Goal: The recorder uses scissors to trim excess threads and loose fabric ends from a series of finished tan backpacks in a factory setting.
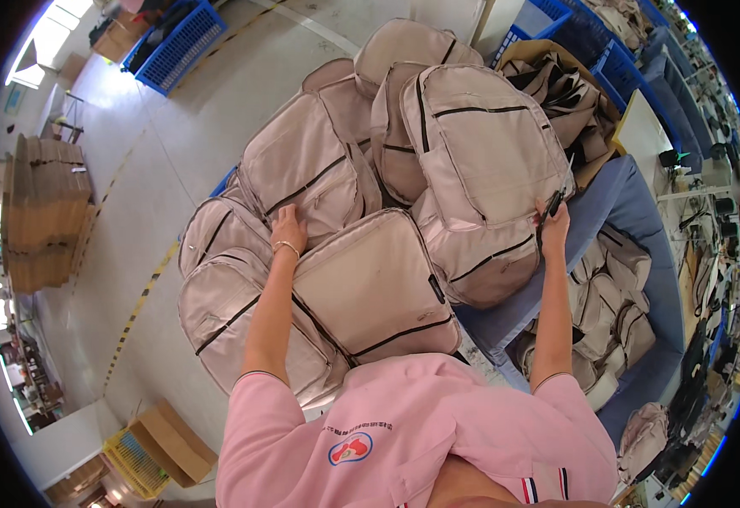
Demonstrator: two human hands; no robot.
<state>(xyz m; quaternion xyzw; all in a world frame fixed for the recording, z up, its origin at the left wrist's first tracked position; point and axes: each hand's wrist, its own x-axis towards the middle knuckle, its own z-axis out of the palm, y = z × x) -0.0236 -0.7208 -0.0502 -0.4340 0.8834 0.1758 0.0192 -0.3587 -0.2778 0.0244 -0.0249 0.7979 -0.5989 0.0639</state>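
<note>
A pile of beige backpacks w/ black zips is heaped on a blue-covered worktable (632, 212), seen from above. Landmark: the flat beige backpack (376, 284) lying nearest the person, at pile's front centre.

L hand (288, 229) is laid on the pile just past the flat backpack's upper-left corner, palm down, fingers bent loosely over the fabric of the backpack w/ diagonal zip (306, 165); nothing is seen clamped in them. A thin bracelet is worn at that wrist.

R hand (553, 222) is held up to the right of the flat backpack, against the lower right edge of the big upright backpack (484, 169). Its fingers are closed round a small dark tool (553, 203); what kind of tool can't be told.

Left of the flat backpack, two more backpacks (226, 288) are stacked at pile's edge, overhanging the grey floor. Right of it and lower, more beige bags (611, 305) are packed in a blue bin. Beyond the pile, darker bags are held in a cardboard box (556, 85). Far left of the landmark, flattened cartons (44, 212) are stacked; blue crates (179, 42) are seen at the far end.
</note>
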